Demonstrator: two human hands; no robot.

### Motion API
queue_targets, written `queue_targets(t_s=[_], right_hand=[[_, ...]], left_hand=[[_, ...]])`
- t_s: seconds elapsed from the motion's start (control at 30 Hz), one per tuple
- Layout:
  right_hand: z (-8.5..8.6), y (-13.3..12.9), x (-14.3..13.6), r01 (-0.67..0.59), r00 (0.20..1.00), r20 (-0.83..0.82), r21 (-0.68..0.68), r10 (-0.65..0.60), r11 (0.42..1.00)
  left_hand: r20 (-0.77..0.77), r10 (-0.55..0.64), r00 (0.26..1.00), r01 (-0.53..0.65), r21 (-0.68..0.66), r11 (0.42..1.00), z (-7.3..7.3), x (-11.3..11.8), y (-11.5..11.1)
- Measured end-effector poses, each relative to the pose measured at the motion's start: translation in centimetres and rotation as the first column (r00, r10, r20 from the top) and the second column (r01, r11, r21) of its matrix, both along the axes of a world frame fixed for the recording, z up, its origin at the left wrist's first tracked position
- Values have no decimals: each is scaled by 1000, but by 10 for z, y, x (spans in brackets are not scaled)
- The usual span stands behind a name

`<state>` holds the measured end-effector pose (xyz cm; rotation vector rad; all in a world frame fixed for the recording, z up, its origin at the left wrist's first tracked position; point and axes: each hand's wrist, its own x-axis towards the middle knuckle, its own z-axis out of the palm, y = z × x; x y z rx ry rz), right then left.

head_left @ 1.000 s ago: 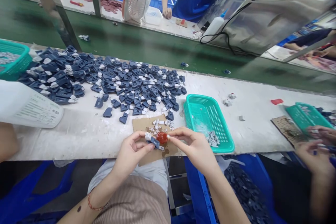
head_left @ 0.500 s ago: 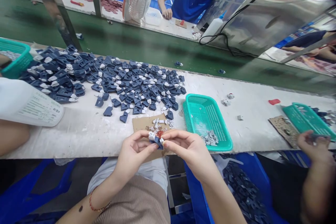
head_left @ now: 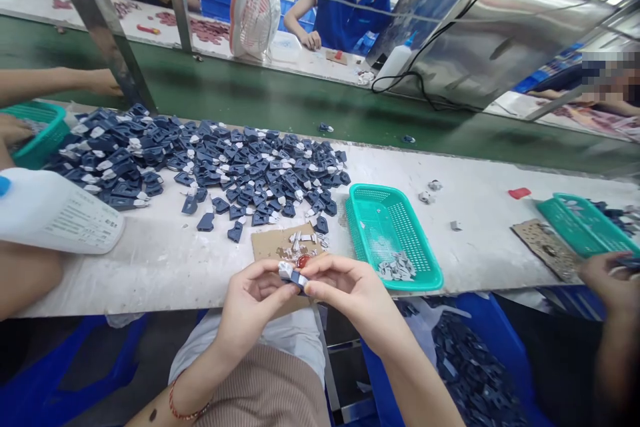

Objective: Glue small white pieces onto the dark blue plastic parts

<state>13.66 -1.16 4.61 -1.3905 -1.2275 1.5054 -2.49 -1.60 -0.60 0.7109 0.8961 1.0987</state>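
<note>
Between my two hands, over the table's front edge, is a small navy and white part [head_left: 295, 276]. The fingers of my left hand [head_left: 255, 290] pinch its left side, and my right hand [head_left: 345, 283] pinches its right end. Just beyond my fingertips lies a piece of cardboard [head_left: 265, 245] with white bits on it and a round red thing [head_left: 303, 261]. A large pile of navy and white parts [head_left: 240, 170] spreads over the table behind and to the left. To the right stands a green basket [head_left: 385, 227] with small pale pieces at its near end.
A white bottle [head_left: 60, 210] lies tilted at the left, by a person's arm and another green basket [head_left: 45, 137]. At the right are a red piece [head_left: 519, 193], a further basket [head_left: 585, 223] and a person's hand. Metal posts stand behind. Below is a blue bin [head_left: 505, 347] of navy parts.
The held part has tilted a little between my fingers, both hands still on it. At the left a person's arm now reaches over the green strip. The view has shifted slightly.
</note>
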Motion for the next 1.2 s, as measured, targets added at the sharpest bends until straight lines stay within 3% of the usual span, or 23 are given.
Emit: queue_targets(t_s=[0.1,0.23,0.3,0.47,0.63,0.73,0.8,0.87,0.9,1.03,1.2], right_hand=[[-6,-5,-5,52,993,-102,-42,-56,998],[-12,-11,-23,5,974,-224,-91,-25,996],[-13,-12,-30,59,973,-219,-63,-72,996],[-13,-15,-32,173,974,-159,66,-161,983],[-13,-19,-14,115,993,-25,123,-112,986],[-9,-14,26,5,994,108,121,-18,993],[-4,-4,69,-5,918,387,240,-91,971],[0,8,114,-81,732,665,298,-146,951],[0,13,135,-155,658,748,251,-90,955],[-6,28,185,-409,488,843,-9,227,913],[-19,33,189,-515,383,874,-67,299,855]], left_hand=[[-73,35,997,-30,64,998,5,0,1],[5,-16,1000,16,65,998,10,6,2],[12,-34,999,33,51,998,8,9,1],[-166,4,986,13,100,995,4,12,4],[-373,-152,915,237,195,952,13,9,21],[-423,-180,888,301,238,924,23,5,41],[-441,-157,883,272,210,939,32,-1,59],[-473,-123,872,221,157,963,41,-7,83],[-495,-91,864,186,147,971,45,-9,98],[-593,112,797,75,282,956,54,-13,171],[-796,225,561,107,339,935,49,-8,275]])
